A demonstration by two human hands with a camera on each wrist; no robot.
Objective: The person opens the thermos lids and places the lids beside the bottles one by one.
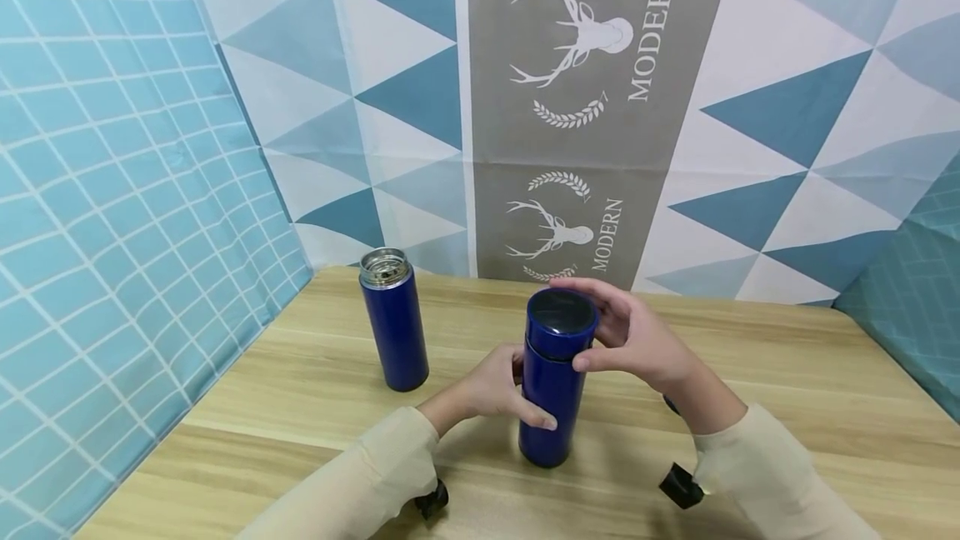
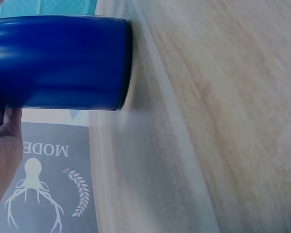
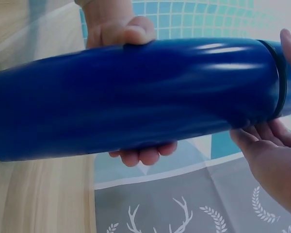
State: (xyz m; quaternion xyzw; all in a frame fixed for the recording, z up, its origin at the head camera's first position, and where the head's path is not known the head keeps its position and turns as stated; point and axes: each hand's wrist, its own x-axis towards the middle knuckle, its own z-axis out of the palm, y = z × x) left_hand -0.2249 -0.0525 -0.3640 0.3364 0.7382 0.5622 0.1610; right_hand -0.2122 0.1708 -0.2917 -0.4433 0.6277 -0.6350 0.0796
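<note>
A glossy blue thermos (image 1: 551, 407) stands upright on the wooden table, its lid (image 1: 562, 323) with a black top in place and a dark seam below it. My left hand (image 1: 498, 386) grips the body from the left, thumb across the front. In the right wrist view, that hand's fingertips (image 3: 148, 154) show below the body. My right hand (image 1: 637, 336) holds the lid from the right, thumb at the seam and fingers around the far side. The left wrist view shows the thermos base (image 2: 123, 63) at the tabletop.
A second blue thermos (image 1: 397, 327), without a lid and with a steel mouth, stands at the back left. A small dark blue thing (image 1: 670, 403) is mostly hidden behind my right wrist. Patterned cloth (image 1: 405, 107) hangs behind the table (image 1: 262, 407); blue checked cloth (image 1: 97, 190) hangs at left.
</note>
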